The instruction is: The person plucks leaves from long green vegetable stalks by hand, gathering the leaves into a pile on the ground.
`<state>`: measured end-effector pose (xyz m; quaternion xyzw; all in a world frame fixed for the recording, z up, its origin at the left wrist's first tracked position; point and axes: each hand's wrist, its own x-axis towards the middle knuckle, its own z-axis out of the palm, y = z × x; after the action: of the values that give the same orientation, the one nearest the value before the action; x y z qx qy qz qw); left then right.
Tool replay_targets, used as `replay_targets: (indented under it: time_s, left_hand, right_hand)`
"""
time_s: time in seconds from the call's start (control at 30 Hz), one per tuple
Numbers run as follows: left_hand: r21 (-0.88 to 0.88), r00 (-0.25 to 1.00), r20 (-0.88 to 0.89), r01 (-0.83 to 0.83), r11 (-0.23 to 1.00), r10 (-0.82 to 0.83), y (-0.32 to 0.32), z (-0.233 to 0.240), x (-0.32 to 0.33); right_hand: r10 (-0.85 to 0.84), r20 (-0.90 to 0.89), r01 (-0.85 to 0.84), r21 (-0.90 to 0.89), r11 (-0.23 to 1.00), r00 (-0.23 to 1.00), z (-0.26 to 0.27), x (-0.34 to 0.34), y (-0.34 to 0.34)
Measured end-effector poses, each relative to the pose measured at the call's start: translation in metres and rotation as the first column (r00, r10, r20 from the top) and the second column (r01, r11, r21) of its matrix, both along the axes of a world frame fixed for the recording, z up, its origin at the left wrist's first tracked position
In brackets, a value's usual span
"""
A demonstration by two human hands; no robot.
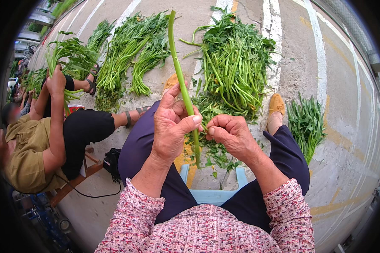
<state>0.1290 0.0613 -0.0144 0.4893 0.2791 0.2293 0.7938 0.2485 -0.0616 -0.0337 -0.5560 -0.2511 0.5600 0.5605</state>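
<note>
My left hand (174, 126) grips a long, thick green stem of a leafy vegetable (184, 88), which looks like water spinach, between thumb and fingers. The stem stands nearly upright, its bare end pointing away from me. At its right side, my right hand (232, 134) pinches a small green piece near the lower part of the stem; whether that piece is still joined to it I cannot tell. Beyond my hands lies a large heap of the same greens (237, 66) on the pavement. Loose leaves and scraps (217, 148) are scattered below my hands, between my feet.
A co-worker (34, 142) sits at the left on a wooden stool (72, 186), holding a bunch of greens (71, 53). More bundles (123, 57) lie at the upper left. A small bundle (305, 126) lies beside my right shoe (276, 104). Under me is a light-blue plastic stool (213, 194).
</note>
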Motion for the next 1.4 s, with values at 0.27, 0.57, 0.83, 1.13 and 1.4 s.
replay_targets:
  time_s: [0.27, 0.57, 0.83, 1.13, 1.4]
  left_hand:
    - [-0.016, 1.0, -0.014, -0.003, 1.0, 0.003, -0.002, 0.003, 0.001]
    - [0.005, 0.999, -0.018, 0.047, 0.999, -0.047, -0.006, -0.001, 0.002]
    - [-0.056, 1.0, 0.018, 0.001, 0.998, 0.0, -0.008, -0.002, 0.005]
    - [-0.05, 0.998, -0.055, 0.033, 0.998, -0.036, -0.004, -0.002, 0.003]
    - [0.005, 0.996, -0.087, 0.023, 1.0, -0.023, -0.005, -0.003, 0.003]
  right_hand:
    - [-0.205, -0.209, 0.182, -0.123, 0.975, 0.956, -0.007, -0.003, -0.003]
    - [-0.078, -0.06, 0.076, -0.022, 0.997, 0.995, -0.007, -0.002, -0.001]
    - [-0.275, -0.311, 0.231, -0.17, 0.958, 0.91, -0.005, 0.003, -0.001]
    - [-0.103, -0.131, 0.107, 0.03, 0.994, 0.986, -0.006, 0.002, 0.001]
    - [-0.101, 0.023, 0.101, 0.029, 0.995, 0.995, -0.005, 0.001, 0.001]
